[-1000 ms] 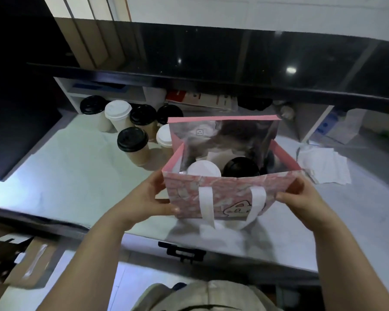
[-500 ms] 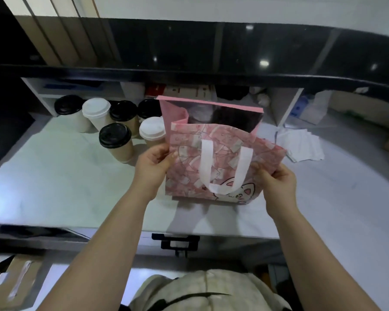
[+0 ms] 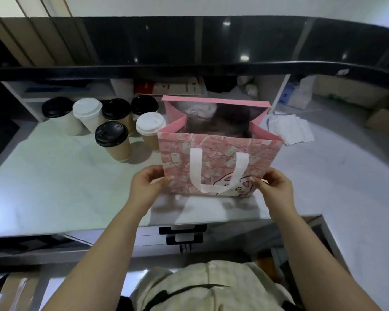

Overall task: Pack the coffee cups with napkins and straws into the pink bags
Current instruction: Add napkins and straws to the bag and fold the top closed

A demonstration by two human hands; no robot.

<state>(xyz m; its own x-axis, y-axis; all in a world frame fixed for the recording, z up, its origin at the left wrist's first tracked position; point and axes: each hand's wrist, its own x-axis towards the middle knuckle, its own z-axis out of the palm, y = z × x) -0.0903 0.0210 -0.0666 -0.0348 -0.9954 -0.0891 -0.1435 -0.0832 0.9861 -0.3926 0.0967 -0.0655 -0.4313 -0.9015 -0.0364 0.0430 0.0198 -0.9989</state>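
1. The pink bag [image 3: 218, 158] stands upright near the front edge of a pale counter [image 3: 65, 187], its printed front panel facing the person. Whether its base rests on the counter or hangs just above it cannot be told.
2. The mouth of the bag is open. The inside is dark with a shiny lining, and the contents cannot be made out.
3. A white strap handle [image 3: 219, 176] hangs down flat against the front panel in a U shape.
4. The left hand [image 3: 146, 187] grips the lower left edge of the bag, with the thumb on the front panel and the fingers curled round behind.
5. The right hand [image 3: 275, 187] grips the lower right edge in the same way, with the thumb pressed on the front near the cartoon print.
6. Six lidded paper cups [image 3: 116, 110] stand grouped on the counter to the left of the bag, four with black lids and two with white. The nearest white-lidded one is just beside the bag's left side.
7. A loose pile of white napkins [image 3: 290, 129] lies on the counter to the right of the bag, behind it.
8. A shelf [image 3: 20, 86] with boxes and packets runs along the back, under a dark ledge.
9. A black drawer pull [image 3: 182, 232] sits below the counter edge.
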